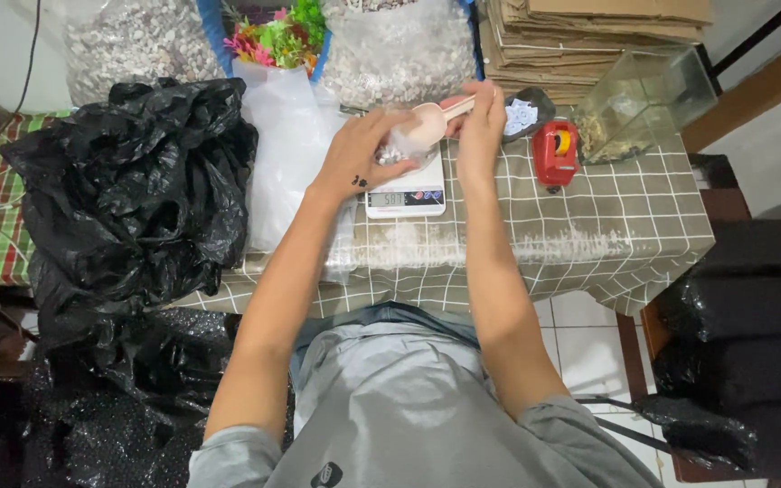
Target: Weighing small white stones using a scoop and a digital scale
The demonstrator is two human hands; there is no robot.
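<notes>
Checked table [589,226]: scoop [431,122] in right fingers [485,108], over scale [406,194].

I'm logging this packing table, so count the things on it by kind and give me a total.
Big clear bags of gravel: 2
Black plastic bag: 1
Kitchen scale: 1
Plastic scoop: 1
Small clear bag: 1
Red tape dispenser: 1
Glass tank: 1
Cardboard stack: 1
Total: 9
</notes>
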